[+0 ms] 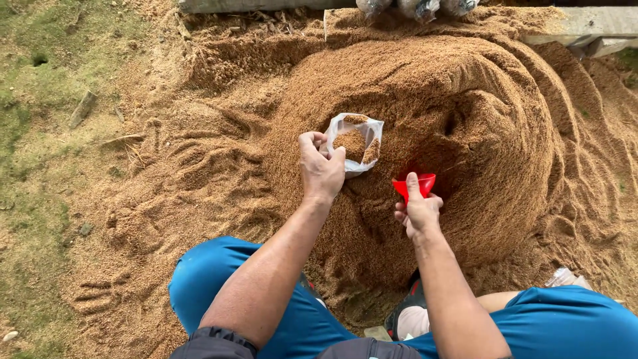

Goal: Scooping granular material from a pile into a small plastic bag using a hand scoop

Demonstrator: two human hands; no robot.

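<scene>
Sawdust heaped in a broad mound (425,113) over bare ground, grass (40,80) off to the left. Left hand (320,169) pinching open the rim of a clear bag (355,143), partly filled with sawdust, resting on the mound's near slope. Right hand (417,211) closed around a red scoop (415,185), just beside the bag and touching the sawdust. Blue-trousered knees (219,272) at the mound's foot, a shoe (407,316) between them. Filled bags (415,8) lined up at the far edge, near planks (585,26).
</scene>
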